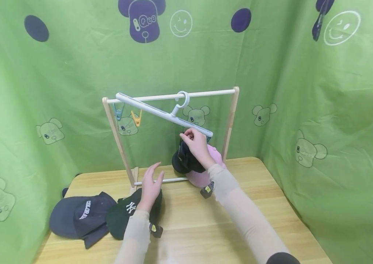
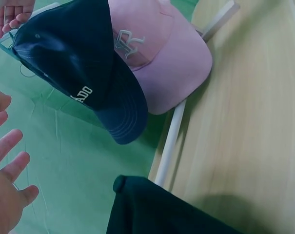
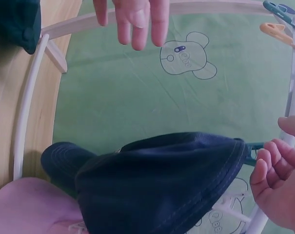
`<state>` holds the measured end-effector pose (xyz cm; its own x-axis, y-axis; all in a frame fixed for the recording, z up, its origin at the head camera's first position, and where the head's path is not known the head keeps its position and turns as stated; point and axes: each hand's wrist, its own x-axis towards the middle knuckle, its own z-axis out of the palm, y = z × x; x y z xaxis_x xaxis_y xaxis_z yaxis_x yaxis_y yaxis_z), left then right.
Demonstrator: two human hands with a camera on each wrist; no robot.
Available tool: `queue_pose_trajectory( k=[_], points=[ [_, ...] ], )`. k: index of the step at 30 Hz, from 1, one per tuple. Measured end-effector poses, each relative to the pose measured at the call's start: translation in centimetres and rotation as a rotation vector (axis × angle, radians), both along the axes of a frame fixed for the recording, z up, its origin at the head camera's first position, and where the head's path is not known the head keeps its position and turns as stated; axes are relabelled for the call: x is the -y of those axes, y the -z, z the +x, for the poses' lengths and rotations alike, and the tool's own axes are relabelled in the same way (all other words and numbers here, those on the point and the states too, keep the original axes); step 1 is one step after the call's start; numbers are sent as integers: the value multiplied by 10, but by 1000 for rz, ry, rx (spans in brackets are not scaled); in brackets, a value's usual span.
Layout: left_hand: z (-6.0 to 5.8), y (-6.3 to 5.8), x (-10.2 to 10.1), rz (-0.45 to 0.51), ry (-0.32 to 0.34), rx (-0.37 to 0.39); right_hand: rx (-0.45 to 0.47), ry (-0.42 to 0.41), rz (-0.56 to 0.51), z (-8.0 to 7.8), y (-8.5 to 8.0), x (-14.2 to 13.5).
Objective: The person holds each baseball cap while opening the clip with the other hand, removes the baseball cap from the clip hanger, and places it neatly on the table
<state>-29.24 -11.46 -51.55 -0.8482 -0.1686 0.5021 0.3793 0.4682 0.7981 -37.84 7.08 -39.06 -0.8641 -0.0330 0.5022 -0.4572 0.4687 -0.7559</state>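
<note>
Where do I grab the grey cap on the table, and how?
On the grey cap, I'd pinch the brim, coming from your left. It sticks out that way, thin and free, while the dark NY cap crowds the other end.

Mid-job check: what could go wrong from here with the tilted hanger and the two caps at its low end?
1. The hanger slants down at the cap end, so it might swing or slide along the rod.
2. The dark blue cap meets the teal clip only at its edge; it could slip out.
3. That cap overlaps the pink cap, so shifting one may knock the other.
</note>
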Motion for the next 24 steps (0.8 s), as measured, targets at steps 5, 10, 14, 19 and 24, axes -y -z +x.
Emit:
queue_pose_trajectory(
  k=[5, 10, 14, 19, 24],
  points=[
    [-7, -2, -4, 25, 4, 14, 19, 60, 25, -1, 5, -6],
    [-14, -6, -9, 50, 23, 24, 75, 77, 63, -3, 8, -9],
    [-20, -10, -14, 43, 37, 48, 133, 51, 112, -5, 11, -9],
    [-27, -13, -19, 10, 56, 66, 180, 15, 90, -9, 13, -6],
    [-34, -16, -23, 0, 86, 92, 187, 5, 65, -13, 13, -1]
  ],
)
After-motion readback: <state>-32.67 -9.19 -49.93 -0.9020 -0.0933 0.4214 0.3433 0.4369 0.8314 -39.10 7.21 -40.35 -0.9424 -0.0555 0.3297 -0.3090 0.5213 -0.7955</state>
